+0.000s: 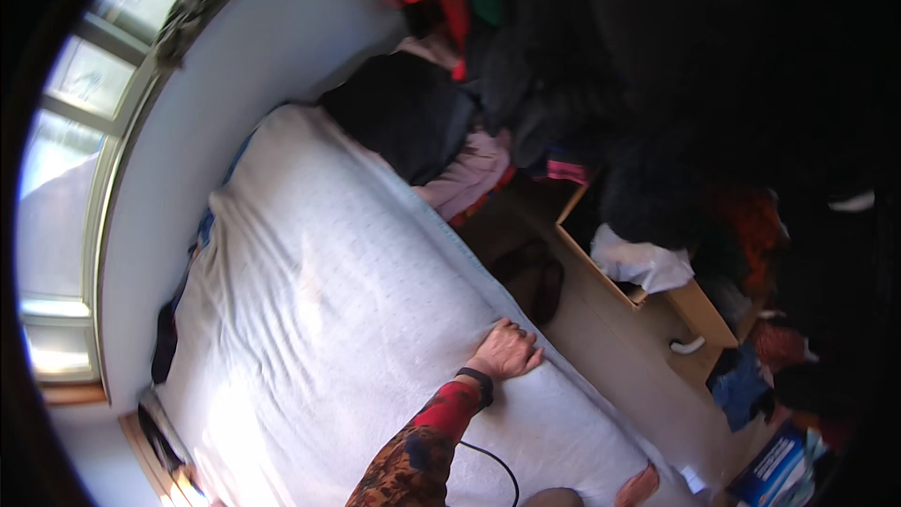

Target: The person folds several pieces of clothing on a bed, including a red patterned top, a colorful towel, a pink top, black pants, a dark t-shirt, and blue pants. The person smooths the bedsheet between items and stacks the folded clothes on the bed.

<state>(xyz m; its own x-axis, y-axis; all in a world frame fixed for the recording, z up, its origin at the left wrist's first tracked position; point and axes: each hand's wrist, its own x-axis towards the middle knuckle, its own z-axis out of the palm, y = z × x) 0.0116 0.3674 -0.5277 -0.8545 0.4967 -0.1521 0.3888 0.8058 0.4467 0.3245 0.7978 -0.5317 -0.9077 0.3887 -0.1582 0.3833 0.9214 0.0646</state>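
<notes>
A white bed sheet (pixel 338 282) covers the bed, with long wrinkles on its window side and a light blue edge along the other. My left hand (pixel 503 351), below a dark wristband (pixel 480 384), is on the sheet near that edge, its fingers curled into the cloth. A red and brown patterned sleeve (pixel 415 447) covers the forearm. Only a small part of my right hand (pixel 637 486) shows at the bottom, by the bed's edge; its fingers cannot be made out.
A black cable (pixel 503 466) curves over the sheet. Dark and pink clothes (pixel 415 120) are heaped beyond the bed. On the floor are dark shoes (pixel 545 282), an open drawer (pixel 598 271) holding a white bag (pixel 640 259), and a blue box (pixel 771 465). Windows (pixel 63 211) line the left.
</notes>
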